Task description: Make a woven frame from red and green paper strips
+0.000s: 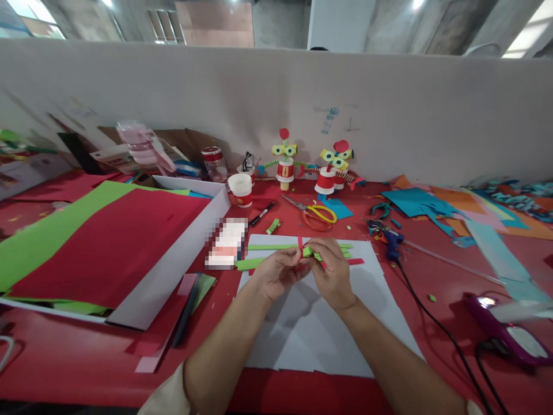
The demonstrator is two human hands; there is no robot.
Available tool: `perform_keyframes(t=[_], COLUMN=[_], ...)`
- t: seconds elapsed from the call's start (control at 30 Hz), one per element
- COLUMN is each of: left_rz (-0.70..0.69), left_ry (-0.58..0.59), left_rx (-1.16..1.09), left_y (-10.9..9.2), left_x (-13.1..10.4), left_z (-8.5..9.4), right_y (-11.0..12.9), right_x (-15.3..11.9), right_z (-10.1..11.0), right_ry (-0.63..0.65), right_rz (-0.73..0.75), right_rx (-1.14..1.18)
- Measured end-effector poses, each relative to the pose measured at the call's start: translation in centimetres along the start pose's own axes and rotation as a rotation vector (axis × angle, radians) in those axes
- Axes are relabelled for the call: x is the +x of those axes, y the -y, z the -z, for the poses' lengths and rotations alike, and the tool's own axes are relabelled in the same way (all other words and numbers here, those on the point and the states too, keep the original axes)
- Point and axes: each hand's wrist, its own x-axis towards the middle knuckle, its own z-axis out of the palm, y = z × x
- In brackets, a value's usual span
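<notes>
Over a white paper sheet (302,340), both hands meet around small folded paper strips. My left hand (280,271) is closed on a red paper strip (300,245), one end of which points upward. Fingers of my right hand (332,271) pinch a folded green paper strip (307,252) where it crosses the red one. Beneath and behind the hands lie loose green strips (253,263) and a red strip (356,261). A small folded green paper spring (273,226) rests just behind the sheet.
Scissors (319,216), a black pen (261,213) and paper cups (241,190) lie behind the sheet. Paper-cup robot figures (285,167) stand against the partition. A blue glue gun (393,245) with its cord is at right, a box of coloured paper (142,288) at left.
</notes>
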Motion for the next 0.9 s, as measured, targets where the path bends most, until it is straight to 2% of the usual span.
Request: perform_keyframes(t=[0.17, 0.3, 0.43, 0.57, 0.9], left_rz=[-0.076, -0.085, -0.072, -0.091, -0.200], left_ry=[-0.148, -0.211, -0.210, -0.238, -0.285], left_rx=[0.056, 0.144, 0.254, 0.297, 0.262], left_y=[-0.1, -0.5, -0.8, -0.7, 0.0], left_x=[0.1, -0.1, -0.3, -0.2, 0.2], left_z=[-0.2, -0.2, -0.5, -0.7, -0.6], right_y=[-0.4, -0.9, -1.3, -1.9, -2.3], right_x=[0.5, 1.2, 1.8, 1.7, 1.5], right_z=[0.0, 1.0, 1.9, 1.8, 1.4], right_ry=[0.029, 0.161, 0.210, 0.265, 0.209], right_rz=[-0.170, -0.294, -0.267, -0.264, -0.341], right_rx=[0.148, 0.368, 0.411, 0.428, 0.455])
